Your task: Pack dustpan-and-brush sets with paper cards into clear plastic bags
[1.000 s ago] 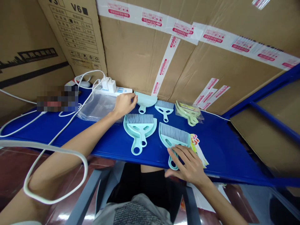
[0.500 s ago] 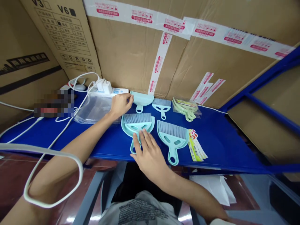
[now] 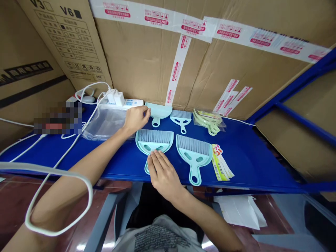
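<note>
My right hand (image 3: 165,176) lies with fingers stretched out and side by side over the handle part of a mint-green brush (image 3: 154,143). That brush sits face up in a matching dustpan (image 3: 138,141), bristles pointing away from me. Farther back, my left hand (image 3: 136,118) has its fingers curled in beside the left edge of another mint dustpan (image 3: 159,111); nothing shows in it. To the right of my right hand is a second nested brush and dustpan set (image 3: 194,154). A smaller mint brush (image 3: 181,120) lies behind it.
Clear plastic bags (image 3: 105,124) lie left, near a white power strip (image 3: 135,102) with chargers and cables. A bagged green set (image 3: 208,121) is at the back right. Printed cards (image 3: 222,164) lie near the front edge. A white cable (image 3: 90,189) loops before my left arm.
My right hand has slid slightly toward me and its fingers have come together. The brush under it now sits lower within its dustpan. My left hand has barely moved.
</note>
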A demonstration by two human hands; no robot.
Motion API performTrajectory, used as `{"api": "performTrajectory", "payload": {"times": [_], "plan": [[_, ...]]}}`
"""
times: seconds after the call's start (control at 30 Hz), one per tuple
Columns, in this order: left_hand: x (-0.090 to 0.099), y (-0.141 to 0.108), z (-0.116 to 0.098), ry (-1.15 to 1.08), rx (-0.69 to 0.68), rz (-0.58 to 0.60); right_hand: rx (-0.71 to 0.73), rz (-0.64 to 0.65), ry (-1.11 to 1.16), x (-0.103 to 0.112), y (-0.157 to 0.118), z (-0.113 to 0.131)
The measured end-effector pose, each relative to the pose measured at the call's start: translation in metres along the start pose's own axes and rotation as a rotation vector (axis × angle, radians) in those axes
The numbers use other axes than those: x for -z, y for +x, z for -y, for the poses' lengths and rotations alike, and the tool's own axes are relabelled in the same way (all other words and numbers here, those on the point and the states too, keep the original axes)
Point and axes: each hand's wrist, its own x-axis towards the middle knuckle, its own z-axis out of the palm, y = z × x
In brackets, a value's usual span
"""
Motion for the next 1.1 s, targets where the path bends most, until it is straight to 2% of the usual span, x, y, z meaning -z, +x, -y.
{"api": "performTrajectory", "payload": {"times": [0.13,0.4,0.6,0.67,0.8,1.1], "plan": [[-0.001,-0.001,0.001,0.005,0.007,0.002,0.032,-0.055,-0.009,-0.005,-0.001,-0.001],[-0.002,0.0,0.0,0.03,0.001,0.037,-0.004,-0.163,0.035,-0.004,0.001,0.002],[-0.001,0.0,-0.001,0.03,0.018,0.077,-0.061,-0.087,0.202,0.005,0.003,-0.003],[-0.002,-0.001,-0.001,0.023,0.021,0.076,0.001,-0.066,0.275,0.006,0.001,-0.005],[-0.004,-0.001,-0.002,0.036,0.023,0.096,0.095,-0.119,0.352,0.005,-0.004,-0.007],[-0.004,-0.002,-0.004,0.021,-0.044,0.12,-0.012,-0.132,0.514,0.011,-0.009,-0.007]]}}
